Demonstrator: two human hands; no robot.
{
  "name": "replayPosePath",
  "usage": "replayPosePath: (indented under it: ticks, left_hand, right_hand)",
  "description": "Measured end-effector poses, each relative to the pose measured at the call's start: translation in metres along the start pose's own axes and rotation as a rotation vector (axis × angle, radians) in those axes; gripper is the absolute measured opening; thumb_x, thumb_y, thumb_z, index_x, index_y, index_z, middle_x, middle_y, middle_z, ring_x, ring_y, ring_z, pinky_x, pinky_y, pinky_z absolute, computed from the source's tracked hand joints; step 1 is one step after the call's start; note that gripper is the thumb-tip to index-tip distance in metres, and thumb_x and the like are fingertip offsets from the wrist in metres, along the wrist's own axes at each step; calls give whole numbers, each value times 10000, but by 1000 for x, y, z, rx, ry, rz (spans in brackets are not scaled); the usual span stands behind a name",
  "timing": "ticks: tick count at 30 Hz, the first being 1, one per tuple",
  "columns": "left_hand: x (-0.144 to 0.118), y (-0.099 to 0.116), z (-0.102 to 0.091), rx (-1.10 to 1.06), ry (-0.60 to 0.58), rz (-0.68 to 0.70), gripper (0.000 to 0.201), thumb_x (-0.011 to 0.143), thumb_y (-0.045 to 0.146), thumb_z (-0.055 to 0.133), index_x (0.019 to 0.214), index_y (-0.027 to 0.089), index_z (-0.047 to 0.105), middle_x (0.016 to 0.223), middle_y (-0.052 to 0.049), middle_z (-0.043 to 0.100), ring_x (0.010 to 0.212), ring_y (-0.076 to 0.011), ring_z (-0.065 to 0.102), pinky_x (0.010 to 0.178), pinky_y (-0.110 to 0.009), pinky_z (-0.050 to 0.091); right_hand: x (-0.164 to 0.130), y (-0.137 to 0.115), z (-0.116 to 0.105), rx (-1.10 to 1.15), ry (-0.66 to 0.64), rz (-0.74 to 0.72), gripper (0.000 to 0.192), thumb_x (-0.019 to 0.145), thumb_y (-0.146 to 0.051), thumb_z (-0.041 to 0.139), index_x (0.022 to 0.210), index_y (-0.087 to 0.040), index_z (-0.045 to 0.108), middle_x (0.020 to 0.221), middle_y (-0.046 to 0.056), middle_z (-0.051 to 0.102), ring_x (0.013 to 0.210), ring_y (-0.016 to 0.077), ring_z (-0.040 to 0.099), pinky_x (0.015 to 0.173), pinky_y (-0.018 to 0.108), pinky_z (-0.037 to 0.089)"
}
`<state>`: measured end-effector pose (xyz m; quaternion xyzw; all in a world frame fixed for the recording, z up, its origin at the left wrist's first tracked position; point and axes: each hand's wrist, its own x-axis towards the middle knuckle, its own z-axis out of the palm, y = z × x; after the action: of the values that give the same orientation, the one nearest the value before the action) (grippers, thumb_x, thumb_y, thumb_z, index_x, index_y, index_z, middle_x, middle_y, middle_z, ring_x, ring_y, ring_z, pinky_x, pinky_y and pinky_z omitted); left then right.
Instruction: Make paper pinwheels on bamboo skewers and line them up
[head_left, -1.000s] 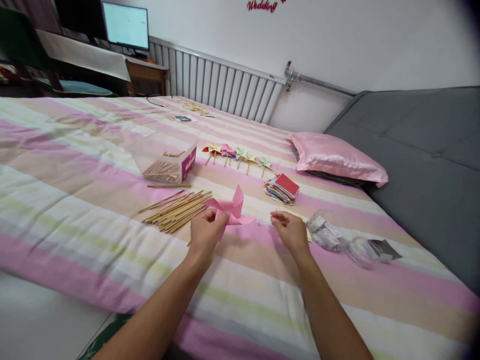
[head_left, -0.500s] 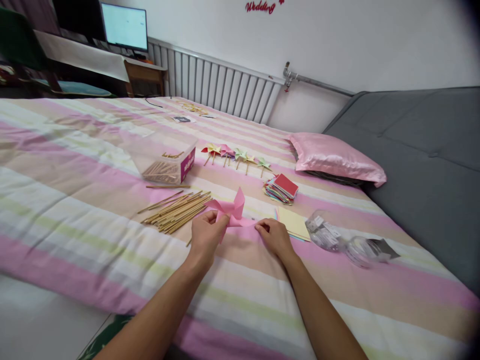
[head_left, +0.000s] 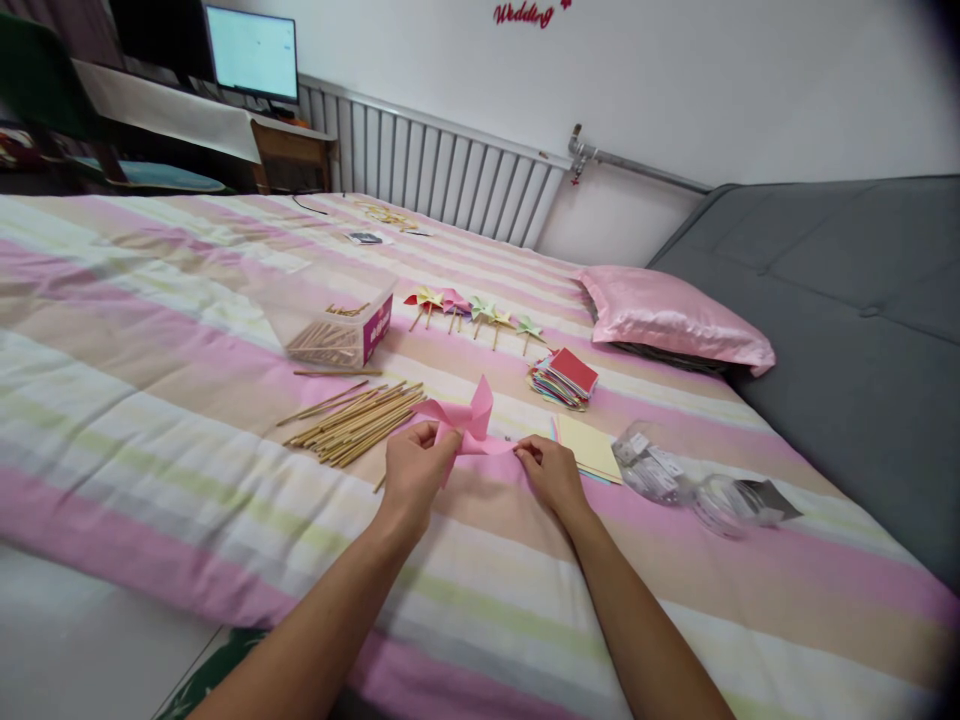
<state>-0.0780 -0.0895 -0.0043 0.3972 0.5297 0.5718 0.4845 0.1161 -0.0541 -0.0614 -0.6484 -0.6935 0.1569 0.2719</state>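
Pink paper pinwheel (head_left: 466, 423) sits just above the striped bedspread (head_left: 187, 330), its folded vanes fanning out, one pointed tip standing upright, another stretching right. Left hand (head_left: 414, 472) pinches it from below, fingers closed around the middle. Right hand (head_left: 553, 472) meets the right-hand vane, fingertips nipped together at its tip. Just left, a loose bundle of wooden sticks (head_left: 352, 420) lies on the cover; right of the hands, a yellow paper pad (head_left: 589, 447). Farther back, a row of small finished pinwheels (head_left: 474, 310) and a stack of coloured squares (head_left: 566, 378).
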Motion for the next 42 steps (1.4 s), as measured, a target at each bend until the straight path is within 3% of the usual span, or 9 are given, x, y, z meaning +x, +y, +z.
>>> replayPosePath:
  ticks: [9, 19, 25, 28, 33, 37, 42]
  left_hand:
    - [-1, 4, 1, 7, 0, -3, 132, 623, 233, 577, 527, 144, 561, 462, 49, 437, 452, -77, 349, 456, -216, 214]
    - [-1, 4, 0, 0, -1, -4, 151, 623, 227, 573, 499, 151, 531, 458, 50, 425, 452, -74, 342, 448, -214, 208]
    - [0, 0, 0, 2, 3, 3, 130, 618, 229, 570, 515, 151, 560, 462, 48, 444, 448, -77, 356, 450, -213, 223]
    - [1, 0, 0, -1, -8, 4, 121, 621, 233, 565, 536, 149, 581, 472, 44, 460, 448, -79, 363, 449, -214, 228]
    - [-1, 3, 0, 7, 0, -5, 149, 624, 232, 570, 503, 149, 547, 458, 48, 436, 444, -73, 346, 445, -213, 212]
    - [-1, 4, 1, -10, -5, -17, 154, 621, 240, 576, 499, 151, 546, 451, 50, 438, 438, -73, 347, 439, -211, 211]
    - [-1, 2, 1, -7, -2, -5, 134, 617, 243, 584, 524, 147, 584, 469, 43, 470, 449, -77, 370, 442, -212, 218]
  right_hand:
    - [4, 1, -3, 15, -85, 4, 231, 787, -192, 442, 718, -194, 662, 813, 36, 701, 796, 174, 619, 711, 247, 412]
    - [4, 5, 2, 111, -5, 89, 209, 761, -242, 449, 799, -195, 649, 751, 16, 698, 656, 162, 633, 667, 262, 452]
    - [2, 6, -5, 170, -53, 91, 228, 762, -266, 455, 760, -189, 670, 707, 20, 703, 658, 160, 654, 660, 254, 473]
    - [1, 6, -6, 155, -51, 108, 171, 715, -252, 526, 774, -191, 675, 722, 28, 712, 704, 176, 664, 670, 259, 476]
    - [2, 6, -4, 107, 0, 161, 260, 790, -232, 405, 873, -179, 646, 711, 20, 706, 608, 141, 660, 651, 252, 478]
    - [0, 2, -6, 14, 23, 160, 230, 775, -275, 457, 737, -201, 672, 628, 25, 691, 643, 184, 655, 651, 278, 450]
    - [-2, -4, -5, -70, 53, 159, 234, 755, -363, 526, 692, -212, 693, 699, 56, 713, 699, 215, 652, 628, 285, 423]
